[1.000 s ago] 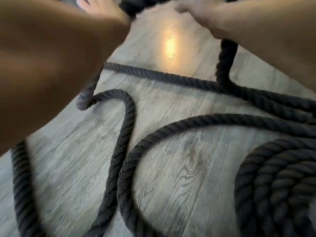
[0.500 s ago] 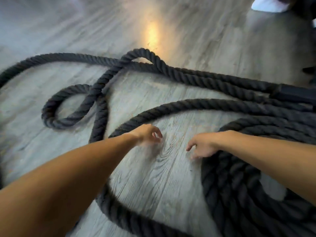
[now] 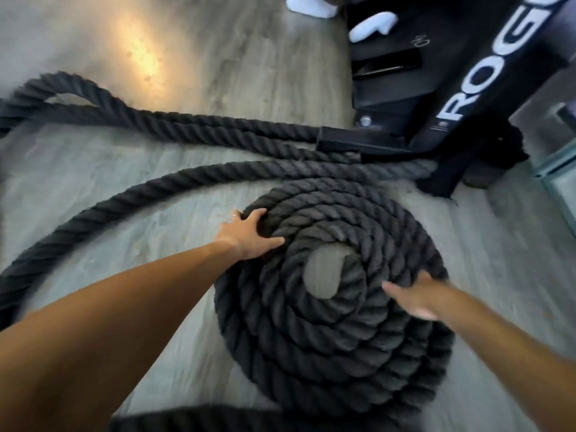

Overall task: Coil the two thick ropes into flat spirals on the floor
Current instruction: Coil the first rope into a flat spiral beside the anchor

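Note:
A thick black rope lies wound into a flat coil (image 3: 314, 357) on the grey wood floor (image 3: 162, 238), with a small bare gap at its centre. My left hand (image 3: 246, 235) rests on the coil's upper-left outer turns, fingers spread and thumb lying across a turn. Blurred by motion, my right hand (image 3: 414, 297) lies flat on the coil's right side with fingers straight. The loose tail (image 3: 124, 198) of this rope sweeps from the coil's top round to the left. A second rope (image 3: 187, 129) lies farther back, with a loop at the far left.
A black rack post with white lettering (image 3: 467, 88) stands at the upper right, and the ropes run to its base. A black sleeved rope end (image 3: 343, 140) lies beside it. A person's white-socked feet (image 3: 311, 6) are at the top edge. More rope crosses the bottom edge (image 3: 218, 422).
My view has swung right and down onto the coil. Both hands have moved from the floor beside the coil onto its turns, left at the upper left, right on the right side.

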`<state>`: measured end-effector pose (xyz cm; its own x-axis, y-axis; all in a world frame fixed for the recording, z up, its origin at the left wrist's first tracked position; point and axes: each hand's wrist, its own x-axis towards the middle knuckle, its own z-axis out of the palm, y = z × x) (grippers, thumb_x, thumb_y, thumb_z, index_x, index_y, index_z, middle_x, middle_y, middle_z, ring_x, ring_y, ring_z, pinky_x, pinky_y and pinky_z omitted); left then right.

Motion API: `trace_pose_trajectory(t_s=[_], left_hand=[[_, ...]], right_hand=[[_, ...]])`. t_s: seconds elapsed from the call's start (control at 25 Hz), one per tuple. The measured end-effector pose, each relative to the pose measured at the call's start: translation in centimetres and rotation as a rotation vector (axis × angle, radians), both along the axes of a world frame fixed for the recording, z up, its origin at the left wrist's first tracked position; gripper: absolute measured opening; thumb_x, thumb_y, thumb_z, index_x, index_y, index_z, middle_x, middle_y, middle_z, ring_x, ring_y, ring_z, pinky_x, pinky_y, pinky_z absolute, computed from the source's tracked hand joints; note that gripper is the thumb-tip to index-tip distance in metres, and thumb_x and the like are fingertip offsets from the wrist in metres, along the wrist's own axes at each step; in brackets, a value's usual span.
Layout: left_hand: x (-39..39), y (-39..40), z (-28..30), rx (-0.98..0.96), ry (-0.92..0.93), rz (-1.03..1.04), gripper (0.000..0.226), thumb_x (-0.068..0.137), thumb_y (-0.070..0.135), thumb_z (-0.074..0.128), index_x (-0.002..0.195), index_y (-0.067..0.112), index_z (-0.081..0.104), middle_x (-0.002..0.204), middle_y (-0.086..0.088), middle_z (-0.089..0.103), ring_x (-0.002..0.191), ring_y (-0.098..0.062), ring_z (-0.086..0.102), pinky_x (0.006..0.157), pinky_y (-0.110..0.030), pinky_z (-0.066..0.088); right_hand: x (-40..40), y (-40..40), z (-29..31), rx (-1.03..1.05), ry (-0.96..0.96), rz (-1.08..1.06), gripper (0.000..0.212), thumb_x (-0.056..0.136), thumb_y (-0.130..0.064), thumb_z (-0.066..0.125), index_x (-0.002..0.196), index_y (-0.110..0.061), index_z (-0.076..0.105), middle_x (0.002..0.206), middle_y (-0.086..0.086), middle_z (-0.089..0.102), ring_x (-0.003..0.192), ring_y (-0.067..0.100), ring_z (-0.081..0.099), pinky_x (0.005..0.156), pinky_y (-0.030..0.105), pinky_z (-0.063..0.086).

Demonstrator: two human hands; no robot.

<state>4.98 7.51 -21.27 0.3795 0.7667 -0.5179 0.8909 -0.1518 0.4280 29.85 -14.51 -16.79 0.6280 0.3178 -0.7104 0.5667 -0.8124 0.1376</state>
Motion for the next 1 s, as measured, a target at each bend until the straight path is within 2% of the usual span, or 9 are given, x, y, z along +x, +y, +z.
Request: trace_pose_trajectory(t_s=[0.04,0.08,0.2,0.36,0.52,0.6,0.68,0.84,1.0], left_hand=[[0.1,-0.4,-0.4,0.044,0.061,-0.018,0.094,0.07,0.086,0.055,0.151,0.052,0.022,0.156,-0.012,0.025,0.139,-0.038,0.036,0.113,-0.046,0.036],[0.2,-0.8,-0.5,0.081,0.089,-0.015,0.094,0.07,0.087,0.053,0.151,0.054,0.02,0.158,-0.011,0.023,0.139,-0.039,0.034,0.113,-0.047,0.036],[0.0,-1.7,-0.2,0.107,0.09,0.026,0.092,0.069,0.087,0.054,0.15,0.056,0.021,0.16,-0.01,0.021,0.14,-0.04,0.032,0.114,-0.048,0.035],[-2.3,-4.2,0.1,0.097,0.087,0.117,0.096,0.064,0.09,0.055,0.147,0.051,0.028,0.15,-0.015,0.031,0.13,-0.042,0.045,0.108,-0.047,0.043],[-6.1,-10.1,-0.2,0.131,0.044,0.206,0.081,0.08,0.075,0.057,0.145,0.034,0.032,0.14,-0.018,0.043,0.117,-0.039,0.058,0.098,-0.044,0.046],[-7.1,-11.2,-0.5,0.106,0.029,0.246,0.073,0.086,0.068,0.056,0.143,0.029,0.033,0.136,-0.019,0.045,0.119,-0.038,0.055,0.099,-0.045,0.044],[-7.3,-10.4,-0.8,0.082,0.001,0.307,0.06,0.092,0.061,0.052,0.14,0.025,0.039,0.136,-0.025,0.044,0.127,-0.041,0.047,0.105,-0.047,0.038],[-7.6,-8.2,-1.1,0.162,-0.042,0.217,0.044,0.1,0.031,0.053,0.143,0.023,0.043,0.135,-0.027,0.043,0.127,-0.042,0.045,0.109,-0.044,0.034],[-8.7,-7.2,-1.0,0.143,-0.035,0.095,0.053,0.099,0.02,0.054,0.148,0.035,0.043,0.138,-0.018,0.052,0.115,-0.032,0.057,0.1,-0.04,0.045]], right_hand=[[-0.2,-3.1,-1.8,0.017,0.019,-0.167,0.133,0.057,-0.102,0.025,0.155,-0.025,-0.022,0.166,0.017,0.003,0.147,0.041,0.025,0.115,0.05,0.031],[-1.1,-5.3,-3.1,0.051,0.044,-0.295,0.125,0.062,-0.1,0.025,0.149,-0.03,-0.032,0.164,0.022,-0.007,0.146,0.044,0.024,0.114,0.053,0.031],[-3.4,-6.8,-5.0,0.22,-0.054,-0.422,0.098,0.079,-0.088,0.021,0.149,-0.042,-0.03,0.161,0.023,-0.014,0.14,0.05,0.022,0.109,0.06,0.029],[-0.8,-6.6,-5.4,0.327,-0.1,-0.254,0.089,0.083,-0.085,0.025,0.152,-0.048,-0.019,0.162,0.017,-0.009,0.14,0.052,0.017,0.109,0.064,0.025],[5.0,-3.4,-4.6,0.404,0.029,-0.054,0.085,0.085,-0.082,0.038,0.153,-0.054,-0.003,0.165,0.007,-0.006,0.146,0.047,0.01,0.116,0.06,0.018],[5.8,-2.9,-3.9,0.576,0.079,-0.12,0.079,0.089,-0.073,0.045,0.156,-0.047,0.012,0.165,0.004,0.009,0.146,0.042,0.018,0.117,0.056,0.025],[4.2,-4.8,-3.7,0.727,0.022,-0.267,0.078,0.091,-0.061,0.054,0.157,-0.037,0.019,0.162,0.004,0.022,0.144,0.038,0.025,0.113,0.055,0.032],[-3.8,-12.7,-4.6,0.689,0.001,-0.609,0.087,0.093,-0.054,0.056,0.159,-0.026,0.007,0.162,0.014,0.011,0.148,0.042,0.014,0.111,0.06,0.03],[-8.0,-17.2,-4.9,0.713,0.053,-0.657,0.079,0.099,-0.054,0.044,0.16,-0.025,0.003,0.164,0.014,0.016,0.145,0.041,0.029,0.106,0.052,0.038]])
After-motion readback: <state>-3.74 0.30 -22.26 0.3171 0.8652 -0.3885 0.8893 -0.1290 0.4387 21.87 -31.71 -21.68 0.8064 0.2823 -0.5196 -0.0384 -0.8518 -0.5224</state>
